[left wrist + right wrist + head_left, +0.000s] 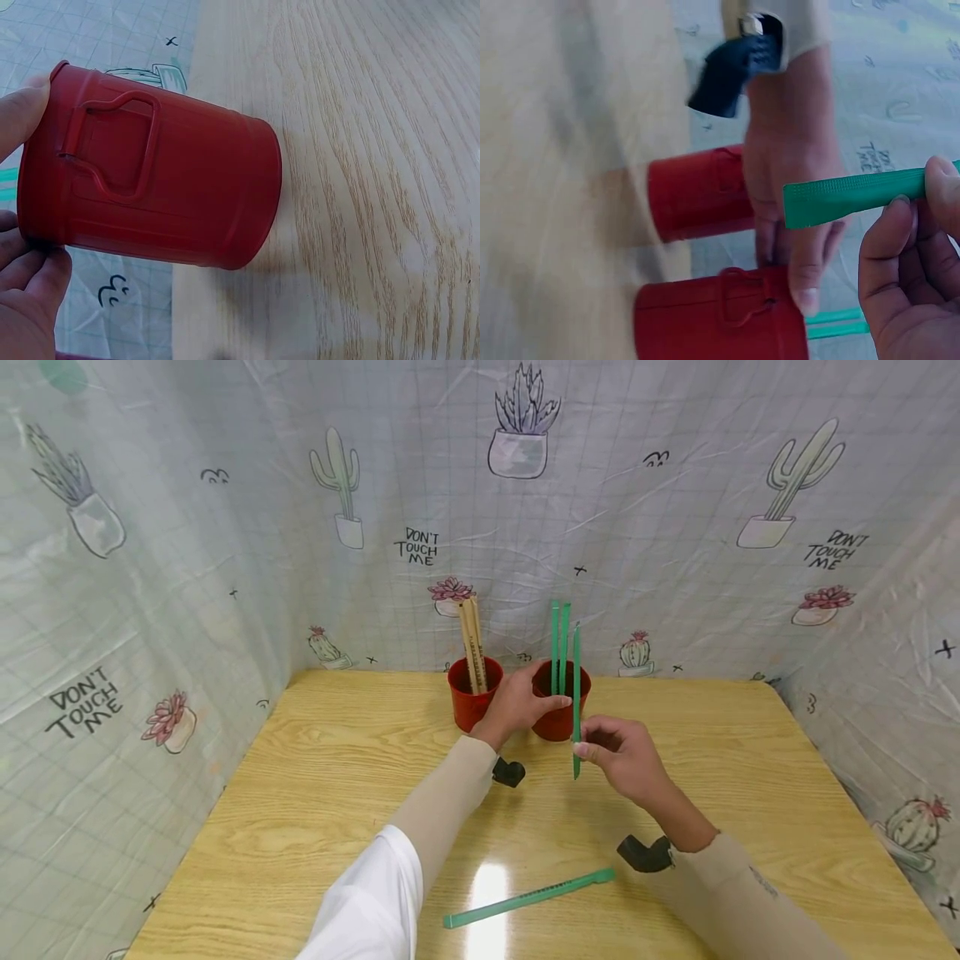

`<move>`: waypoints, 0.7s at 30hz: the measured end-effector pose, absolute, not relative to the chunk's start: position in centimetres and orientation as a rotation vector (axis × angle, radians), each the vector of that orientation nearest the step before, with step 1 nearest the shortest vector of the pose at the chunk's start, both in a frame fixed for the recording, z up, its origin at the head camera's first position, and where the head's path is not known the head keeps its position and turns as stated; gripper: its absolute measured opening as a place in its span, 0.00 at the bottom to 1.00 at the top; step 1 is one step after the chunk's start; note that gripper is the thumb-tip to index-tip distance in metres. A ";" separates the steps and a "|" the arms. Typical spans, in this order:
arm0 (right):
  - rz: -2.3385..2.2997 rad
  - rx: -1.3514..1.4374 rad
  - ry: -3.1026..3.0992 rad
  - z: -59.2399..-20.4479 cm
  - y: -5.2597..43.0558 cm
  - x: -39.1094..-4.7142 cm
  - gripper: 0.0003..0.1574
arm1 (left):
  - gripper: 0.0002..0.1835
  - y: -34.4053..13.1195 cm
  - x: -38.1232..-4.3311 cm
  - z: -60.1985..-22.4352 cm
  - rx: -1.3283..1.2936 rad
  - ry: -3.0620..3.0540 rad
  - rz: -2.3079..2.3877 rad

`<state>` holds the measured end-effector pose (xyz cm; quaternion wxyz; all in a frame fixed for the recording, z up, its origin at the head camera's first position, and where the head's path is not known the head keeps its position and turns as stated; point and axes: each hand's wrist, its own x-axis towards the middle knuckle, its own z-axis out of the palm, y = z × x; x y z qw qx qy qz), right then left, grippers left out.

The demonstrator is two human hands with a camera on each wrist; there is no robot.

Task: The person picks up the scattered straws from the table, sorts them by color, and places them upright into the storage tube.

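Observation:
My left hand [517, 703] grips the right red bucket [555, 724] by its rim; in the left wrist view the thumb is on one side and the fingers on the other. Two long green packets [555, 639] stand upright in that bucket. In front of it, my right hand [626, 760] pinches another thin green packet [577, 693] near its lower end, holding it nearly vertical. The right wrist view shows this packet's flat, ribbed end [810, 206]. What is inside the wrapper is hidden.
Left of my left hand stands a second red bucket [463, 714] with several tan printed sticks [472, 639] upright in it. One more green packet [528, 900] lies on the wooden table [337, 827] near me. A cactus-print sheet [435, 460] hangs behind and at the sides.

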<state>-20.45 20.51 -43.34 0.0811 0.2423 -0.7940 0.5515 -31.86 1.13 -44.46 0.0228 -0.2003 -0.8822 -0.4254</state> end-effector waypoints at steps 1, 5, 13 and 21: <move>1.645 0.711 -2.368 -43.2 20.5 -20.7 0.04 | 0.39 1.1 -31.9 -44.5 -0.622 -2.730 -1.318; 1.639 0.654 -2.353 -42.6 20.3 -21.7 0.04 | 0.38 1.1 -31.8 -44.5 -0.623 -2.724 -1.323; 1.629 0.567 -2.331 -41.3 19.7 -23.6 0.04 | 0.38 1.2 -31.8 -44.7 -0.621 -2.725 -1.343; 1.621 0.419 -2.330 -40.7 19.4 -25.9 0.09 | 0.36 1.1 -31.9 -44.7 -0.631 -2.710 -1.369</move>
